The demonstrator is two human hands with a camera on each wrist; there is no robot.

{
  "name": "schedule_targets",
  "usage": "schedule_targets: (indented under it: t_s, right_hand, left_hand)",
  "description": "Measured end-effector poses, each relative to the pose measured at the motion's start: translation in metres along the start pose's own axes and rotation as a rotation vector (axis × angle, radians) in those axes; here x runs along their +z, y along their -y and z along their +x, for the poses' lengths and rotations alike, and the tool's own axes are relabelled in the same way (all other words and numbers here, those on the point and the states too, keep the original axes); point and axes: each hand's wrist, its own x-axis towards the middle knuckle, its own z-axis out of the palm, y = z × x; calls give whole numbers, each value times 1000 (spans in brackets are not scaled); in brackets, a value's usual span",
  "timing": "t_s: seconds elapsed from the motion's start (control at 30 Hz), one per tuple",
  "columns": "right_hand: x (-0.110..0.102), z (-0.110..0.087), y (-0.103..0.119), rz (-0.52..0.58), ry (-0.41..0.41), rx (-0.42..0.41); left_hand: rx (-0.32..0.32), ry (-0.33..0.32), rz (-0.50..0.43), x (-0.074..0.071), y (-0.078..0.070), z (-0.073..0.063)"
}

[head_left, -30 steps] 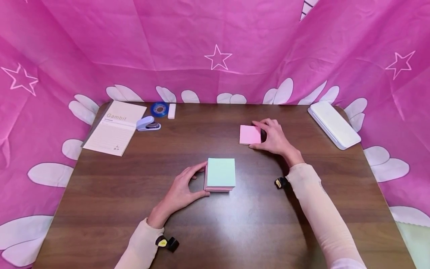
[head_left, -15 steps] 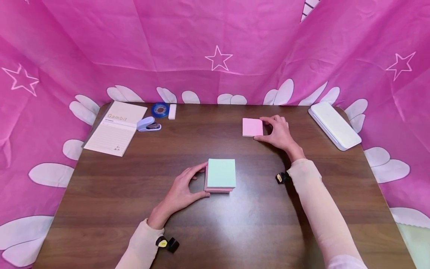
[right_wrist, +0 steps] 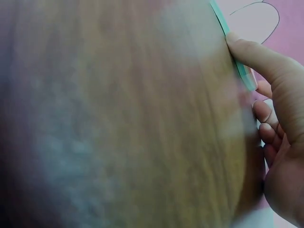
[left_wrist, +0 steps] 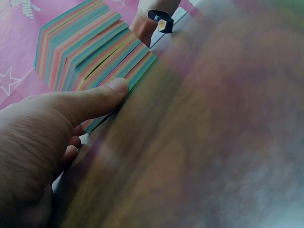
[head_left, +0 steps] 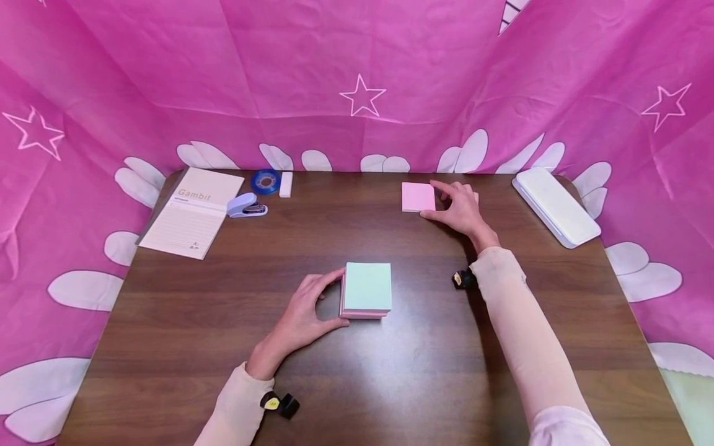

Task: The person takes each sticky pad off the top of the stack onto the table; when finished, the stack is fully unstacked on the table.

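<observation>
A tall stack of sticky note pads (head_left: 367,287) with a mint-green top stands mid-table. My left hand (head_left: 305,310) grips its left side, thumb at the near edge and index finger at the far edge. In the left wrist view the stack's sides (left_wrist: 90,47) show many coloured layers, and the thumb (left_wrist: 111,92) presses on the lower ones. Farther back, a thin pink sticky note pad (head_left: 418,197) lies flat near the table's far edge. My right hand (head_left: 458,207) pinches its right side between thumb and fingers. The right wrist view shows that pad's green edge (right_wrist: 242,71) under the thumb.
At the back left lie a notebook (head_left: 192,214), a lilac stapler (head_left: 245,205), a blue tape roll (head_left: 265,181) and a white eraser (head_left: 286,184). A white case (head_left: 556,207) sits at the back right. Pink cloth (head_left: 357,56) hangs behind the table.
My right hand has moved the pink sticky note pad away from me, toward the table's far edge. The left hand and the tall stack have stayed in place.
</observation>
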Motion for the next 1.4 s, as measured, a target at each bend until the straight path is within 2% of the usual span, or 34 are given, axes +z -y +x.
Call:
schedule_targets:
  t_s: [0.17,0.37,0.57,0.73,0.9,1.03,1.17,1.27,1.4]
  right_hand:
    - [2,-5,0,35,-43,-18]
    - [-1,-18,5,149,-87,-54]
    - [-4,-35,12,213,-92,-79]
    - [-2,-57,32,245,-117,-113]
    - [3,-85,63,330,-142,-220]
    - [8,-108,89,379,-119,-323]
    - [12,-127,113,402,-43,-389]
    - [13,-138,128,380,9,-399]
    - [14,-147,141,274,55,-384]
  left_hand:
    - [5,-8,11,1,1,0]
    - [1,-20,17,1,1,0]
    - [-10,-19,10,1,1,-1]
    - [-20,-12,2,1,1,-1]
    - [-13,-20,2,1,2,-1]
    - [-4,-23,2,1,1,-1]
    - [-5,-20,-4,0,1,-1]
    - [-7,-14,-4,0,1,-2]
    - [-2,-12,-4,0,2,-2]
